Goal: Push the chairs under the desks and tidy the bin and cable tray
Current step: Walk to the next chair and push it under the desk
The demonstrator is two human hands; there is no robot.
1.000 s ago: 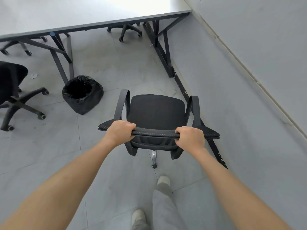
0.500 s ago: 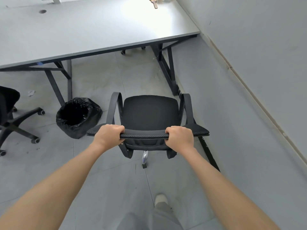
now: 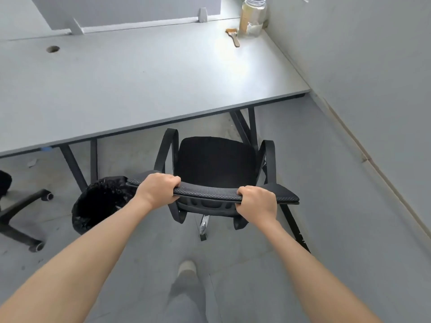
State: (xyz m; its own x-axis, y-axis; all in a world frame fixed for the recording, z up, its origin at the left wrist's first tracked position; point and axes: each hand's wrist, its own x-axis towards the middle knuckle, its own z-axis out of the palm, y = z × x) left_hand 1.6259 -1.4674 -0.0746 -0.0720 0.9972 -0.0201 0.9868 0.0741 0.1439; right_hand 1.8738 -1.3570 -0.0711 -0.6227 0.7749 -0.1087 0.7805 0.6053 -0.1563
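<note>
A black office chair (image 3: 215,159) with arm loops stands just in front of the grey desk (image 3: 140,89), its seat's front edge close to the desk's edge. My left hand (image 3: 157,188) grips the top of the chair's backrest on the left. My right hand (image 3: 257,205) grips the same top edge on the right. A bin (image 3: 100,203) lined with a black bag sits on the floor left of the chair, touching or nearly touching the backrest's left end. No cable tray is in view.
A second black chair's base (image 3: 21,220) is at the far left. The desk's black legs (image 3: 77,164) stand behind the bin. A jar (image 3: 253,16) and a brush (image 3: 233,37) sit at the desk's far right corner. A grey wall (image 3: 373,89) runs along the right.
The chair has rolled forward toward the desk with both hands on its backrest, and I have stepped after it. The bin now lies beside the backrest's left end.
</note>
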